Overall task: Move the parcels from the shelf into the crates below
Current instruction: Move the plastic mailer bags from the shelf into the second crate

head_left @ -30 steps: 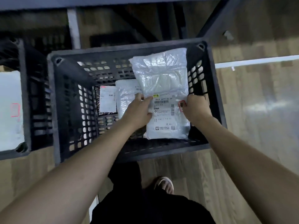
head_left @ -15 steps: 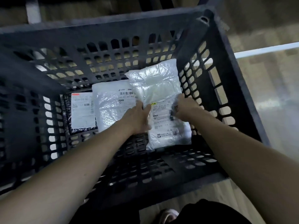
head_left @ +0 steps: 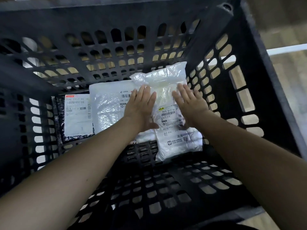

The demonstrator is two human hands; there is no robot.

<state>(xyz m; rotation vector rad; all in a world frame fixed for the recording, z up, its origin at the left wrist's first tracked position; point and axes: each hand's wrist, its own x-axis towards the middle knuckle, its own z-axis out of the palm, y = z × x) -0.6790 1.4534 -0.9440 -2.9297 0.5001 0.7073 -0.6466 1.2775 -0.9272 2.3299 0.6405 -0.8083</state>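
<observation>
A clear plastic parcel point(head_left: 167, 90) with a white label lies flat on the floor of the dark slatted crate point(head_left: 116, 19), toward its right wall. My left hand point(head_left: 141, 105) and my right hand point(head_left: 189, 103) lie flat on top of it with fingers straight. The parcel's left edge overlaps a white bubble mailer point(head_left: 108, 110). Left of that mailer lies a black parcel with a white label point(head_left: 78, 115).
The crate's perforated walls rise on all sides around my arms. Wooden floor point(head_left: 292, 77) and a white line point(head_left: 289, 48) show past the right wall. The near part of the crate floor point(head_left: 141, 156) holds no parcel.
The clear parcel went down from above the crate rim onto the crate floor. Both hands let go of its edges and now lie flat on top. The camera moved closer.
</observation>
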